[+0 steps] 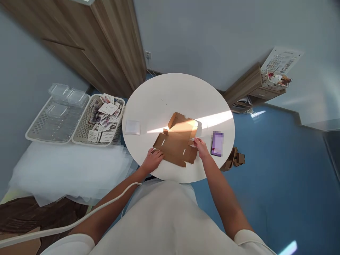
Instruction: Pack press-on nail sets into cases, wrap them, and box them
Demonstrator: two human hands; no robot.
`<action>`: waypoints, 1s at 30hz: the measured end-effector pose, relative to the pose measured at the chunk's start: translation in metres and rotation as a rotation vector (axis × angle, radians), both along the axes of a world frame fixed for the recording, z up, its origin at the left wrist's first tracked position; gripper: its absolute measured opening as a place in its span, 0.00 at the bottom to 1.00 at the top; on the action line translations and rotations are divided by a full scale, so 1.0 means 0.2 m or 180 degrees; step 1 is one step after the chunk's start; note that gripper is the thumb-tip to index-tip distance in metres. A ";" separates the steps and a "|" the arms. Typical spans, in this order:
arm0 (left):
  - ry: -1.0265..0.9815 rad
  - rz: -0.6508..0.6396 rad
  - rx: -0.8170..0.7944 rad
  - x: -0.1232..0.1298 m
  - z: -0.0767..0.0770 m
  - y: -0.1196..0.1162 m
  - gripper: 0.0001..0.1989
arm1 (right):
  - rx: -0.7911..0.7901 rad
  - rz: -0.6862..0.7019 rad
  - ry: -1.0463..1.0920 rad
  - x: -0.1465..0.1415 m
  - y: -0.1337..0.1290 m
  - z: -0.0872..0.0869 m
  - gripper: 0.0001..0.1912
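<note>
A flat, unfolded cardboard box lies on the white round table, brown side up, with two narrow white slots and several side flaps, some partly raised. My left hand grips its near left edge, fingers curled over a flap and thumb beside it. At its right side, my right hand pinches a small flap between thumb and fingertips. Sunlight falls across the far part of the cardboard.
A phone lies right on the table, a clear plastic packet left. Baskets of printed cards and clear plastic boxes stand left, above plastic sheets. Folded cardboard shows beyond the table's right edge. A white cable crosses my left arm.
</note>
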State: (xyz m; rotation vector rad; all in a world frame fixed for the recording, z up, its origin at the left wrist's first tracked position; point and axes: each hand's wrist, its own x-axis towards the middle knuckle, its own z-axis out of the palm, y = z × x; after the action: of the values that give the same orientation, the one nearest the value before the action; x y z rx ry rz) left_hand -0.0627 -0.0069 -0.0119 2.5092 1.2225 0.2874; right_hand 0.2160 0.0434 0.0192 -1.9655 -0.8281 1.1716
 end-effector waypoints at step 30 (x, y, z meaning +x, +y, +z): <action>0.1042 -0.0621 0.0246 0.02 0.20 0.02 0.47 | -0.0209 0.0880 -0.0427 -0.13 -0.25 -0.03 0.05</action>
State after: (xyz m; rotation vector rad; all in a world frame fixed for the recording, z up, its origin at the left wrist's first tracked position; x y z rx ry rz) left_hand -0.0580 -0.0035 0.0291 2.7968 1.0810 -0.1323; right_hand 0.1905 -0.0074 0.0136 -2.0474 -1.1747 1.2453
